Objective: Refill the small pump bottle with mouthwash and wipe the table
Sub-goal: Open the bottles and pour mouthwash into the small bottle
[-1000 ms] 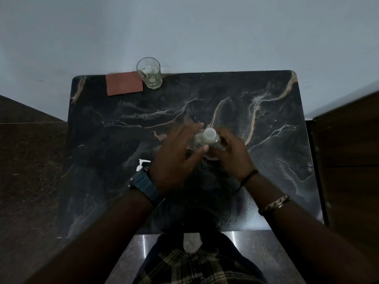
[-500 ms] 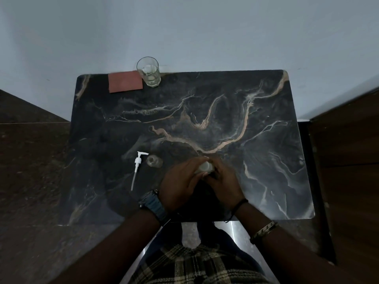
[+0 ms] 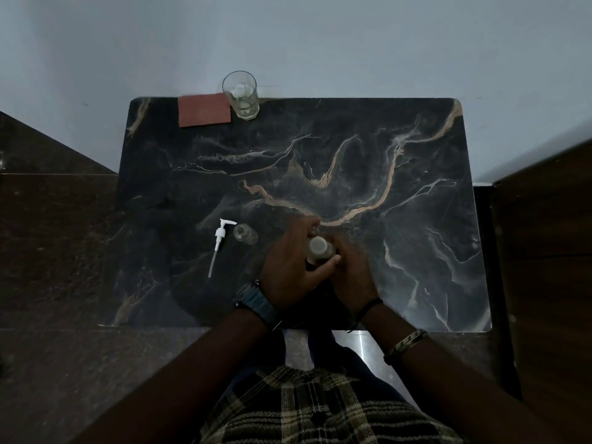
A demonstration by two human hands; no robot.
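Both of my hands close around a pale mouthwash bottle [image 3: 320, 249] with a white cap, near the middle front of the dark marble table [image 3: 400, 251]. My left hand [image 3: 290, 270] wraps its left side and my right hand [image 3: 350, 277] grips it from the right. Left of my hands stands the small clear pump bottle [image 3: 245, 233] with its top off. The white pump head [image 3: 219, 243] with its long tube lies flat on the table beside it.
At the table's back left corner lies a reddish-brown cloth [image 3: 204, 109], and a drinking glass [image 3: 241, 95] stands next to it by the wall. Dark wooden furniture flanks the table on both sides.
My hands and the mouthwash bottle have come back toward me from the table's middle. The small pump bottle and pump head, hidden a second ago, now show at the left.
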